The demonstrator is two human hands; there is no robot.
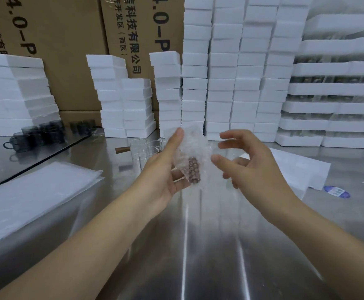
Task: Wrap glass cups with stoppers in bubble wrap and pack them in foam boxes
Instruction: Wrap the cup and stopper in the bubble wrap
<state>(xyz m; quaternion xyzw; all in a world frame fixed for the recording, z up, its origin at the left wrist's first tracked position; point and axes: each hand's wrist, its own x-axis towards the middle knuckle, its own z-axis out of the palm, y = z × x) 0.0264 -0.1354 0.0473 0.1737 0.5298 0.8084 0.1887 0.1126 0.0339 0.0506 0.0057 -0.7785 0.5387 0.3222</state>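
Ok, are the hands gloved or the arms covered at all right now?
No. The left hand and the right hand are bare, with no gloves. The left forearm and the right forearm are uncovered down to the picture's bottom edge, so no sleeves show. There is no watch or bracelet at either wrist, and I can make out no ring.
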